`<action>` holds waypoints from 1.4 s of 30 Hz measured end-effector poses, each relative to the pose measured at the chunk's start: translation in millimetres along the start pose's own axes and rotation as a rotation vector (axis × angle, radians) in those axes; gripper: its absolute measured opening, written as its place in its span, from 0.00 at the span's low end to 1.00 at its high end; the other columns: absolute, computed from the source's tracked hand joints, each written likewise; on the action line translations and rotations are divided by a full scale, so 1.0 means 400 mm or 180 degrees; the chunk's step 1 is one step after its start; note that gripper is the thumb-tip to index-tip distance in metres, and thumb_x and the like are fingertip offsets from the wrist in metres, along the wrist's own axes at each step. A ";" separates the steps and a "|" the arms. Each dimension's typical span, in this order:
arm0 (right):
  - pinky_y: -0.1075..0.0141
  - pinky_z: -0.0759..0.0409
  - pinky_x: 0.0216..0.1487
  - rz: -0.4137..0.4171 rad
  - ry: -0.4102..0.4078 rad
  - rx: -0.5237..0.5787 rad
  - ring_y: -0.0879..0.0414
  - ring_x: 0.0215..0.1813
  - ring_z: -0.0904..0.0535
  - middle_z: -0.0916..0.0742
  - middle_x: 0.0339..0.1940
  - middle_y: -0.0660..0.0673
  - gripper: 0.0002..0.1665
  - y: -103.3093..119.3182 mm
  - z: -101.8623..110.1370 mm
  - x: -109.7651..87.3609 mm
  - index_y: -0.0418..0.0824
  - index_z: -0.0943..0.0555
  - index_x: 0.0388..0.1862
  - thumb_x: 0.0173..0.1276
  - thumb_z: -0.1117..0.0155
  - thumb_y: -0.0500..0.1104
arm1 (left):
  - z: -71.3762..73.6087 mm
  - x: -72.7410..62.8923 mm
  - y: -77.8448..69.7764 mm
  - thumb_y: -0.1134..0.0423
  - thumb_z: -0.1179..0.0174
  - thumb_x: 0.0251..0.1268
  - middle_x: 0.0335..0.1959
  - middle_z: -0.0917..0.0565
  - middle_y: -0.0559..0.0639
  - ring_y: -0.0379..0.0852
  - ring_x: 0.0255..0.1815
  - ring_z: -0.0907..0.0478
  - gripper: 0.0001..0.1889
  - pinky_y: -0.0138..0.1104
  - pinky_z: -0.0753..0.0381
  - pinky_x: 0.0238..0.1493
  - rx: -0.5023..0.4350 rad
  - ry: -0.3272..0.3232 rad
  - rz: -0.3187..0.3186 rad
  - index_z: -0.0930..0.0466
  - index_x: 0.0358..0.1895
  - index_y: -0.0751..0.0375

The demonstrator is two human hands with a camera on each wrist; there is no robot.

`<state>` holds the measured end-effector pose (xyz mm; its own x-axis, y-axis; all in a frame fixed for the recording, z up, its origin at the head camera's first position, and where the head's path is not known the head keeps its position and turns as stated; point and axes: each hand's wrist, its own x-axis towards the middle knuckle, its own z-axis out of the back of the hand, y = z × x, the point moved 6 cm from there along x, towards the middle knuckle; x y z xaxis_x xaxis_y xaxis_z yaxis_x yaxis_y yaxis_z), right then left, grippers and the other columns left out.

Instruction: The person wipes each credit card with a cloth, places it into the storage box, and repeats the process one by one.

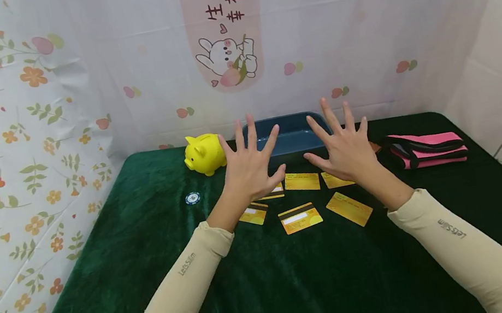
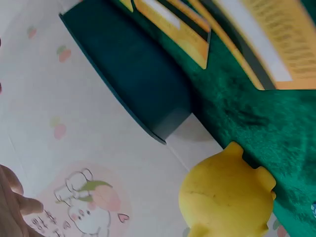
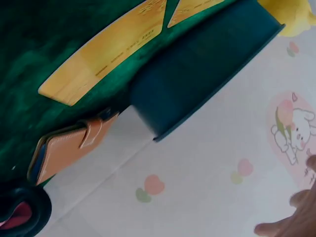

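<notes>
Both hands are held out over the cards with fingers spread, holding nothing. In the head view my left hand [image 1: 248,171] is in front of the blue tray's left end, near the yellow piggy bank [image 1: 204,154]. My right hand [image 1: 346,152] is before the tray's right end. Under and around the hands lie several gold cards, among them a striped card [image 1: 300,218] and a tilted card [image 1: 349,209]. The dark blue tray [image 1: 288,134] stands behind them at the table's back edge. Some cards are partly hidden by the hands.
A blue-and-white poker chip [image 1: 192,198] lies left of the cards. On the right rests a pink and black pouch [image 1: 426,148]. A brown leather card holder [image 3: 74,148] sits beside the tray in the right wrist view. Green cloth [image 1: 273,291] covers the table; a printed curtain hangs behind.
</notes>
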<state>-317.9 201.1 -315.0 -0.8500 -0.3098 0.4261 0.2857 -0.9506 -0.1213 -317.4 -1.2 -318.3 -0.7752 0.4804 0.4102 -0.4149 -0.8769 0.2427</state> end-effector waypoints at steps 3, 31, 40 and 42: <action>0.22 0.48 0.63 0.0001 0.0108 -0.0050 0.25 0.77 0.58 0.62 0.82 0.44 0.51 -0.026 0.011 -0.026 0.50 0.46 0.81 0.67 0.47 0.72 | 0.006 -0.022 -0.011 0.28 0.59 0.67 0.79 0.69 0.66 0.70 0.79 0.63 0.45 0.75 0.56 0.65 -0.0154 0.0009 -0.0143 0.63 0.81 0.39; 0.29 0.30 0.54 0.0108 0.0206 0.0408 0.24 0.62 0.33 0.34 0.71 0.27 0.44 -0.358 0.002 -0.222 0.43 0.31 0.70 0.55 0.24 0.49 | -0.009 -0.165 -0.078 0.31 0.46 0.64 0.75 0.39 0.53 0.55 0.63 0.29 0.42 0.48 0.21 0.54 -0.1512 0.0767 -0.0421 0.45 0.78 0.43; 0.29 0.30 0.54 -0.0098 0.0817 0.0602 0.25 0.67 0.36 0.35 0.72 0.26 0.47 -0.440 -0.072 -0.239 0.47 0.38 0.75 0.61 0.27 0.51 | -0.052 -0.179 -0.102 0.31 0.43 0.63 0.72 0.34 0.53 0.55 0.65 0.30 0.43 0.50 0.23 0.57 -0.1761 0.1259 -0.0627 0.42 0.77 0.44; 0.29 0.30 0.55 -0.0146 0.0897 0.0687 0.26 0.67 0.37 0.35 0.72 0.26 0.48 -0.451 -0.080 -0.238 0.46 0.39 0.76 0.61 0.27 0.51 | -0.060 -0.184 -0.109 0.32 0.43 0.64 0.72 0.34 0.53 0.55 0.67 0.31 0.42 0.51 0.25 0.59 -0.1832 0.1415 -0.0685 0.41 0.77 0.45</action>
<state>-302.6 401.6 -362.4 -0.9441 -0.2886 0.1591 0.3059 -0.9471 0.0974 -253.9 1.2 -380.2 -0.7174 0.6964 -0.0171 -0.6674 -0.6942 -0.2697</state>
